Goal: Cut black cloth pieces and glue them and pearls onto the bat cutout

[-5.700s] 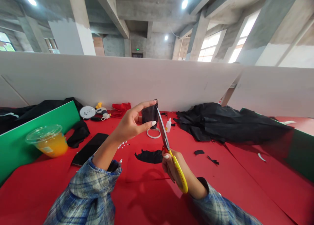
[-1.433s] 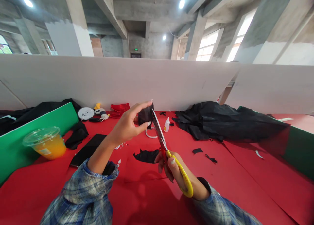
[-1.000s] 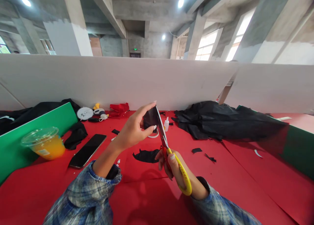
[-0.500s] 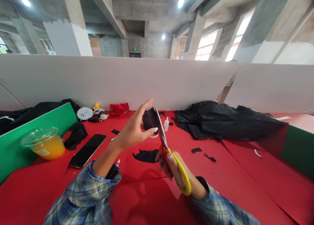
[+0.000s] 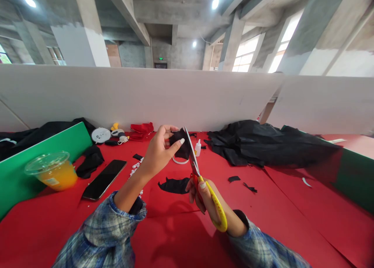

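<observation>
My left hand pinches a small piece of black fabric between thumb and fingers, above the middle of the red table. Scissors with yellow and red handles are in my right hand, its fingers wrapped through the loops. The blades point up and away, along the right edge of the fabric. Below the fabric a white ring shows in part on the table. A larger black scrap lies under and between my hands. Just behind the blades stands a small white bottle.
At left are a phone, a cup of orange drink and a green divider. White beads lie beside my left forearm. A black cloth heap and small scraps are at right. A white partition stands behind.
My left hand has closed its fingers more around the black fabric and shifted slightly down and left. More of the white ring and the beads now shows. My right hand and the scissors have hardly moved.
</observation>
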`<state>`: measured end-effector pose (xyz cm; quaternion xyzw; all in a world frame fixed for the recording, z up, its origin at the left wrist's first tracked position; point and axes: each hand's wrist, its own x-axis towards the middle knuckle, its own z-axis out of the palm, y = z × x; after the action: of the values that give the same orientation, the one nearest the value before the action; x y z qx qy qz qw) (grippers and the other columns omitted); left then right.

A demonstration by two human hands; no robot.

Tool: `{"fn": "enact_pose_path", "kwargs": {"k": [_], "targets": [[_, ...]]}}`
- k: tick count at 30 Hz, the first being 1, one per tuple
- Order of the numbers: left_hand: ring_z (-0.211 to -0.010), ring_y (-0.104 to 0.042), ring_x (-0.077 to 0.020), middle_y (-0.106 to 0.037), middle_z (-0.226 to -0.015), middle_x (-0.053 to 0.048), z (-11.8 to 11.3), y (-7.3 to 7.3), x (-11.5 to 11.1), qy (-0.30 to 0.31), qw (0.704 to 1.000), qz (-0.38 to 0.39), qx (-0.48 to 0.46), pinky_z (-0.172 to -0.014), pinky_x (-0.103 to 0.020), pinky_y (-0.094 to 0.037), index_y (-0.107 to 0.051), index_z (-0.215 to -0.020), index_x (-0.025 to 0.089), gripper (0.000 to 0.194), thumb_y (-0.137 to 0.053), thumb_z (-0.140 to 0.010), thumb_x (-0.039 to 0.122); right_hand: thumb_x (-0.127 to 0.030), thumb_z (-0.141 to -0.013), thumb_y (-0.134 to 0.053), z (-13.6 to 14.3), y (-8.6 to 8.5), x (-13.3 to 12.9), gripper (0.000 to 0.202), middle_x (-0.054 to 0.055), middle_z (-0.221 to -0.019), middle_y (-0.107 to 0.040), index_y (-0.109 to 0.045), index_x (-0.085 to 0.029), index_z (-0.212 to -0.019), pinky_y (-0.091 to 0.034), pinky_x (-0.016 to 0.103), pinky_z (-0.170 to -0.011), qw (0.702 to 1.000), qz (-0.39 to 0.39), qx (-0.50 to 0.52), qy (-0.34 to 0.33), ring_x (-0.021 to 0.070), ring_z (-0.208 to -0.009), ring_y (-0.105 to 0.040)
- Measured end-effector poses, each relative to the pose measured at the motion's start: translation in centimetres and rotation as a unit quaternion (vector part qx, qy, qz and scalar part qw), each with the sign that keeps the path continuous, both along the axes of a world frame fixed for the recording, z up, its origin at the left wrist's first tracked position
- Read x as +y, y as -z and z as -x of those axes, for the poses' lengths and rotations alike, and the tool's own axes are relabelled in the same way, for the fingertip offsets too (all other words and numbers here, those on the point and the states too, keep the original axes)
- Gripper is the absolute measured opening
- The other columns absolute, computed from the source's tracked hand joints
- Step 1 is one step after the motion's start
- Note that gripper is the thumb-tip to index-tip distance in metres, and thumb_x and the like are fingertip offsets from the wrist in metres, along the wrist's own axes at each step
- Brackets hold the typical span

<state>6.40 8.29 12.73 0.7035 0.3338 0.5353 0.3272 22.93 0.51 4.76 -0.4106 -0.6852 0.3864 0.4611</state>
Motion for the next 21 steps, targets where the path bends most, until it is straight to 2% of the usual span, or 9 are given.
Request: {"fn": "enact_pose_path", "kwargs": {"k": [4,9,16,21], "targets": [[-0.080,-0.068,-0.0150,-0.067,-0.092,-0.004,0.3,-0.3,-0.1,-0.004,1.000,-0.020,0.023,-0.069,-0.027,-0.057,-0.046,-0.100,0.019,0.021,-0.059,-0.084,0.022,-0.074,-0.089,-0.021,-0.1,0.0,0.1,0.066,0.001,-0.057,-0.052,-0.050,-0.018,-0.069,-0.033,0.022,-0.042,1.000,-0.007,-0.016,-0.011,0.0090,-0.043,-0.040],[-0.067,-0.065,-0.0124,-0.065,-0.088,-0.002,1.3,-0.5,0.0,0.025,0.996,-0.041,0.072,-0.062,-0.026,-0.056,-0.042,-0.106,0.021,0.022,-0.054,-0.088,0.023,-0.073,-0.089,-0.023,-0.1,0.2,0.2,0.063,0.001,-0.056,-0.051,-0.048,-0.019,-0.067,-0.031,0.021,-0.040,1.000,0.002,-0.023,-0.015,0.0082,-0.043,-0.039],[-0.066,-0.065,-0.0108,-0.064,-0.092,-0.002,2.0,-1.3,0.0,0.015,0.991,-0.069,0.110,-0.061,-0.023,-0.053,-0.043,-0.107,0.021,0.025,-0.054,-0.085,0.017,-0.073,-0.089,-0.023,-0.1,0.4,0.4,0.066,0.001,-0.056,-0.050,-0.052,-0.017,-0.070,-0.029,0.022,-0.039,0.999,-0.007,-0.043,-0.014,0.0081,-0.042,-0.038],[-0.072,-0.066,-0.0126,-0.066,-0.098,-0.004,2.2,-1.4,-0.1,0.025,0.991,-0.055,0.122,-0.064,-0.025,-0.053,-0.044,-0.108,0.020,0.027,-0.054,-0.084,0.016,-0.073,-0.088,-0.025,-0.1,0.6,0.5,0.064,0.000,-0.055,-0.048,-0.050,-0.018,-0.067,-0.029,0.022,-0.039,0.999,0.004,-0.043,-0.018,0.0081,-0.042,-0.038]]}}
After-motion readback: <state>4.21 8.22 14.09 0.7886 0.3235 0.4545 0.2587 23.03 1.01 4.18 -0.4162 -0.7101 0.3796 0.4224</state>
